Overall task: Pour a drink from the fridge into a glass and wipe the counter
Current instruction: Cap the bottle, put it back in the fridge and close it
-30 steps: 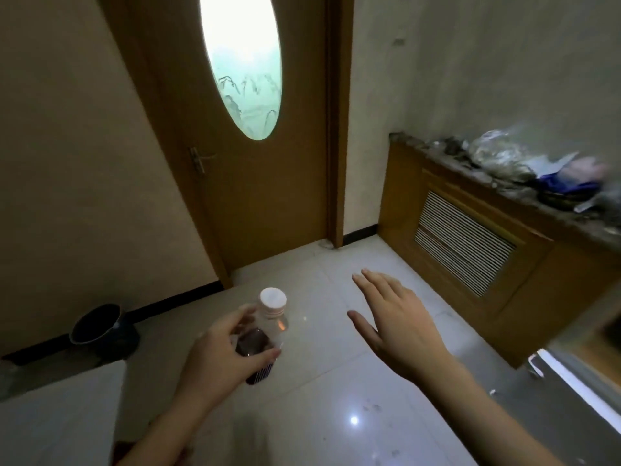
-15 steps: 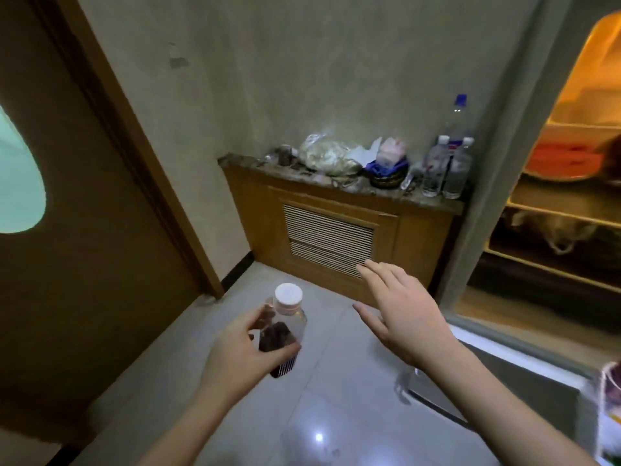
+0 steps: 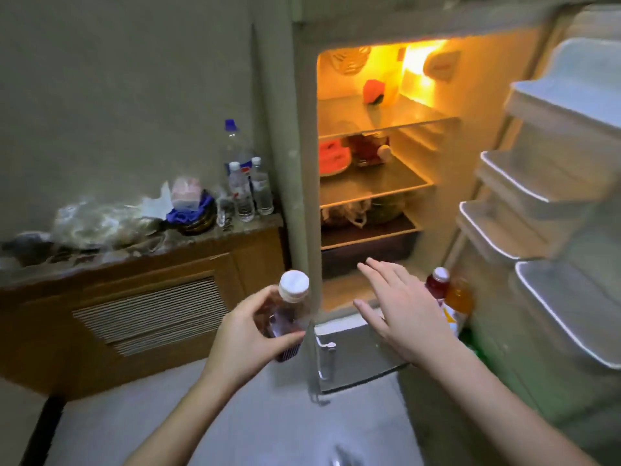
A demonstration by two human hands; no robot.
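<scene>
Gripped in the left hand, lower centre of the frame, is a small clear plastic bottle with a white ribbed screw cap; fingers and thumb curl round its body, cap uppermost, the bottle close to upright. Dark reddish liquid fills only its lower part, and a barcode label shows near the base. Holding it by the body leaves the cap free, which would suit unscrewing it for the pour.

Right hand holds nothing: fingers straight and slightly spread, palm down, extended toward the lower part of the open fridge. Judged from its position, it is placed either to reach in or to take the door; which cannot be told.

Fridge interior, centre right, is lit amber, with flat shelves of glass or clear plastic. Red-and-white food sits on the middle shelf; the items below are too blurred to name. Moulded white door racks, smooth and rounded, stand at the right edge. Low in the door are a red drink bottle and an orange drink bottle, touching.

At left, a wooden cabinet with a slatted grille carries a mottled stone counter. On it: clear water bottles, crumpled plastic bags, a blue cloth.

No glass is identifiable. Pouring and wiping appear not yet done.
</scene>
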